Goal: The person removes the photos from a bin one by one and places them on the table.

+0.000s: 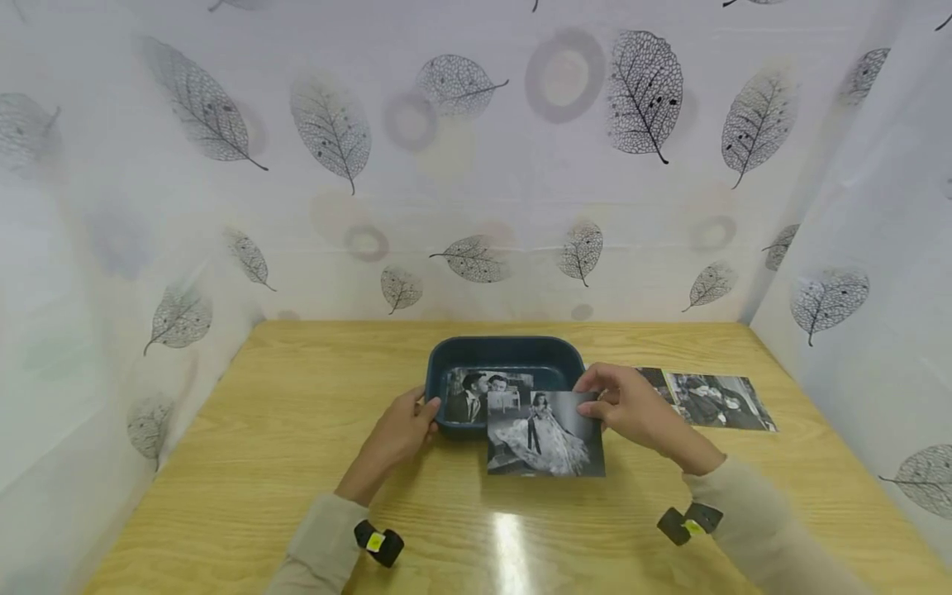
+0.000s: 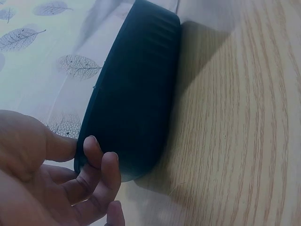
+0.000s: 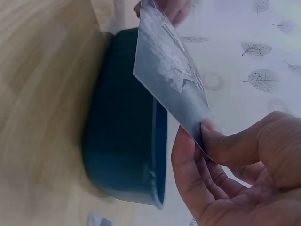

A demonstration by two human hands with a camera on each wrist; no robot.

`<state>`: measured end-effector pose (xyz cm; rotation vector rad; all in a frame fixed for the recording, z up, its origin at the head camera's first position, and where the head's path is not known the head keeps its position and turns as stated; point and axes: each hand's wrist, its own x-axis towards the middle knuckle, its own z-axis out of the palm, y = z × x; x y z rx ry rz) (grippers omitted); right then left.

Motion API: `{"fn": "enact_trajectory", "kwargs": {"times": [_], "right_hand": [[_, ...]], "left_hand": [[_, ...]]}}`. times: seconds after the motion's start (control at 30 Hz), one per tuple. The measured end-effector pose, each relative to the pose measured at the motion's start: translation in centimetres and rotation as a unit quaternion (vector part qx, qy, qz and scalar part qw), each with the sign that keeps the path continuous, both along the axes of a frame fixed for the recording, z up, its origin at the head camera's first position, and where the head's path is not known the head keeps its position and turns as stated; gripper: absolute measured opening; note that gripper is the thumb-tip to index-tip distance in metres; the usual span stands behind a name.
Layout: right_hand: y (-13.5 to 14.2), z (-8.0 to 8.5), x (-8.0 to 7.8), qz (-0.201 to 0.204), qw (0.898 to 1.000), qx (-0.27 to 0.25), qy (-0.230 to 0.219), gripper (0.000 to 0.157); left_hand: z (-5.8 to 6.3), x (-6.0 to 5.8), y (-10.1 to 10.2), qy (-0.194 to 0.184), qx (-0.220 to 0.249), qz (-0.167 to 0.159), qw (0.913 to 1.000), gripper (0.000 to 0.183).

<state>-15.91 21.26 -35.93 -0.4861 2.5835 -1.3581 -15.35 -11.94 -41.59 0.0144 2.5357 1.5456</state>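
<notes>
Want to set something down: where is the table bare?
The table is bare left of the dark tray and left hand, out to the leaf-print backdrop, and between the sleeves. Crowded: the tray's right, with right hand, held photo, loose photos.

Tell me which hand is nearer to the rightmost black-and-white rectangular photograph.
Right. The right hand is just left of that photograph; the left hand is farther left.

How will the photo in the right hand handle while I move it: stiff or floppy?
The photo is probably fairly stiff: pinched near one edge by the right hand, it juts out nearly flat. It's likely very light, being a thin sheet. That thinness also suggests it could crease if pushed against the tub.
</notes>
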Motion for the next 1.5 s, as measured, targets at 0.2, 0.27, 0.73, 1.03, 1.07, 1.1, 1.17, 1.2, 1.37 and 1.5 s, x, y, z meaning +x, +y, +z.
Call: {"fn": "enact_trajectory", "kwargs": {"times": [0.2, 0.27, 0.73, 1.03, 1.07, 1.1, 1.17, 1.2, 1.37, 1.5], "right_hand": [[-0.3, -2.3, 1.3, 0.025, 0.999, -0.016, -0.027, 0.015], [-0.3, -2.9, 1.6, 0.032, 0.999, -0.017, -0.032, 0.015], [-1.0, -7.4, 2.6, 0.023, 0.997, 0.056, 0.045, 0.016], [-2.1, -8.6, 2.7, -0.015, 0.988, 0.121, 0.09, 0.017], [-2.1, -8.6, 2.8, -0.016, 0.988, 0.123, 0.097, 0.017], [-2.1, -8.5, 2.8, -0.016, 0.987, 0.123, 0.103, 0.017], [-2.1, -8.5, 2.9, -0.014, 0.986, 0.121, 0.116, 0.017], [-2.1, -8.6, 2.9, -0.012, 0.986, 0.119, 0.12, 0.017], [-2.0, -8.6, 2.8, -0.007, 0.985, 0.119, 0.127, 0.015], [-2.0, -8.6, 2.8, -0.008, 0.984, 0.127, 0.125, 0.014]], "left_hand": [[-0.1, 0.0, -0.1, 0.003, 0.006, 0.0, 1.0, 0.04], [-0.1, -0.1, -0.1, 0.0, 0.009, 0.001, 1.0, 0.039], [0.2, 0.0, -0.1, -0.007, 0.01, 0.002, 0.9999, 0.04], [0.1, 0.1, -0.2, -0.013, 0.007, 0.0, 0.9999, 0.039], [0.0, 0.1, -0.2, -0.013, 0.006, -0.001, 0.9999, 0.039], [0.0, 0.1, -0.2, -0.014, 0.005, -0.001, 0.9999, 0.039], [0.1, 0.1, -0.2, -0.016, 0.005, 0.0, 0.9999, 0.039], [0.1, 0.1, -0.2, -0.016, 0.005, -0.001, 0.9999, 0.039], [0.0, 0.1, -0.3, -0.017, 0.004, -0.002, 0.9998, 0.039], [0.0, 0.1, -0.2, -0.01, 0.002, -0.002, 0.9999, 0.038]]}}
